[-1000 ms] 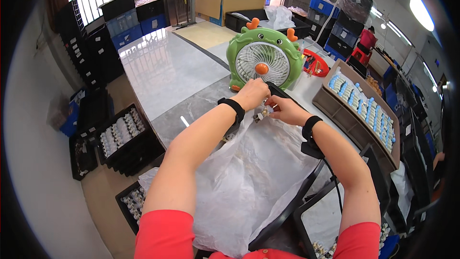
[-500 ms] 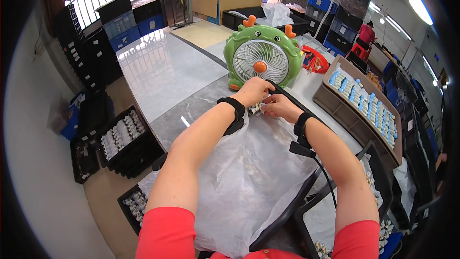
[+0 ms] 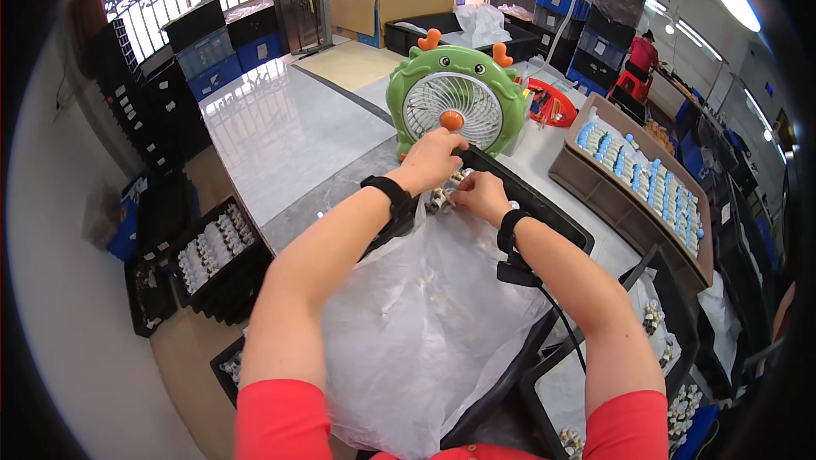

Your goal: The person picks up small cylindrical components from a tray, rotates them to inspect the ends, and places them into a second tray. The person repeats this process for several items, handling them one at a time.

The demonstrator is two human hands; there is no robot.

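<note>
Fan (image 3: 450,96), green: upright on worktop (image 3: 297,133).
Tray (image 3: 557,220), black: directly before fan.
Sheet (image 3: 408,315), translucent plastic: over tray, nearer the wearer than fan.
Small parts (image 3: 439,201): in tray, before fan.
Left hand (image 3: 432,160): just before fan, fingers curled; grip unclear.
Right hand (image 3: 482,197): before fan, fingers bent together at small parts; hold unclear.
Basket (image 3: 568,110), red: right of fan.

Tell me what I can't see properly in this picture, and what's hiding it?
All in the head view:
- Anything under the plastic sheet: its cloudy folds cover it.
- Exactly what the right hand pinches: its own fingers hide the spot, and the small metallic parts there are tiny.
- The green cartoon fan's lower edge: the left hand partly blocks it.
- The faraway person's hands: too small.
</note>
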